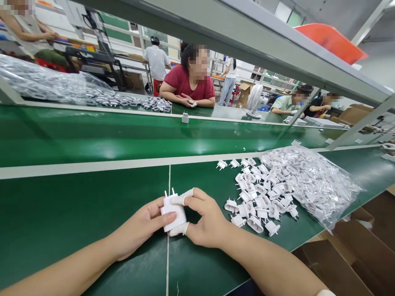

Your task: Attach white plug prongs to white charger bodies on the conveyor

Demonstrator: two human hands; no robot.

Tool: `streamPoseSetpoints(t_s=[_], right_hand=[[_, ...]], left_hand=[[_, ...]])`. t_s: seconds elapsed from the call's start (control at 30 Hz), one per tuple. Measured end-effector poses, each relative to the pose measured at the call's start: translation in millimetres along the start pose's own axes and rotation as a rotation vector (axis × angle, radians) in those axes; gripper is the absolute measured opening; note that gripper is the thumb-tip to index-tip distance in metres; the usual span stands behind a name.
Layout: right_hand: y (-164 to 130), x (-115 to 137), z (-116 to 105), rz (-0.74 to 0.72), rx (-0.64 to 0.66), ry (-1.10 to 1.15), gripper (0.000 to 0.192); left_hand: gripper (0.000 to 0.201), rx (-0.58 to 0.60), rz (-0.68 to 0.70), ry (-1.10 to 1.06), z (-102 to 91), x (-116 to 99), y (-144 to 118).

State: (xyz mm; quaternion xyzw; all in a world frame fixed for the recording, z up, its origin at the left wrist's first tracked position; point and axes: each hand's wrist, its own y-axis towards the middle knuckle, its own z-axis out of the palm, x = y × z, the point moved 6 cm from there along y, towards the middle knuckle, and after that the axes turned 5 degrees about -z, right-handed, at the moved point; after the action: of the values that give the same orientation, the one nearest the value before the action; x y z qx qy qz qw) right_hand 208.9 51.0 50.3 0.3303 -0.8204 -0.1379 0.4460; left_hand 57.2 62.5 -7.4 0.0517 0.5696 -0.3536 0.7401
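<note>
A white plug adapter (179, 218) with two round pins pointing away from me is held just over the green worktop (92, 213). My left hand (140, 224) grips its left side, thumb lying across the front face. From the right, my right hand (205, 218) pinches it between thumb and index finger, both covered by white finger cots. To the right of my right hand lies a loose pile of white plug heads (262, 195) with pins. Part of the adapter is hidden behind my fingers.
A clear plastic bag (314, 181) full of white plug parts lies beside the pile. One white adapter (185, 117) stands on the ledge ahead. Opposite, a person in a red shirt (193, 84) leans on the bench. Cardboard boxes (327, 267) stand at lower right. A metal beam (216, 33) crosses overhead.
</note>
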Motion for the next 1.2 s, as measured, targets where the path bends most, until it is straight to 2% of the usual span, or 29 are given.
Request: streamPoseSetpoints(t_s=[0.13, 0.3, 0.47, 0.67, 0.77, 0.9, 1.03, 1.2], right_hand=[[4, -5, -5, -0.065, -0.086, 0.051, 0.043], [4, 2, -11, -0.164, -0.161, 0.067, 0.046], [4, 16, -16, -0.222, -0.202, 0.039, 0.052], [2, 16, -18, -0.209, -0.23, 0.092, 0.057], [3, 14, -18, -0.168, -0.214, 0.145, 0.057], [4, 18, -15, -0.161, -0.16, 0.055, 0.054], [2, 21, -13, -0.208, -0.18, 0.001, 0.055], [0, 21, -4, -0.259, -0.121, 0.019, 0.055]], left_hand=[[0.031, 0.002, 0.046, -0.079, 6.6, -8, -2], [0.037, -0.021, 0.143, -0.049, 8.2, -21, -5], [0.045, 0.054, 0.192, -0.024, 8.8, -26, -12], [0.044, 0.172, 0.173, -0.179, 14.7, -31, -16], [0.042, 0.192, 0.142, -0.241, 17.0, -33, -16], [0.05, 0.114, 0.197, -0.188, 15.3, -35, -17], [0.05, -0.044, 0.297, -0.042, 13.2, -34, -23], [0.053, -0.241, 0.353, 0.144, 17.0, -36, -33]])
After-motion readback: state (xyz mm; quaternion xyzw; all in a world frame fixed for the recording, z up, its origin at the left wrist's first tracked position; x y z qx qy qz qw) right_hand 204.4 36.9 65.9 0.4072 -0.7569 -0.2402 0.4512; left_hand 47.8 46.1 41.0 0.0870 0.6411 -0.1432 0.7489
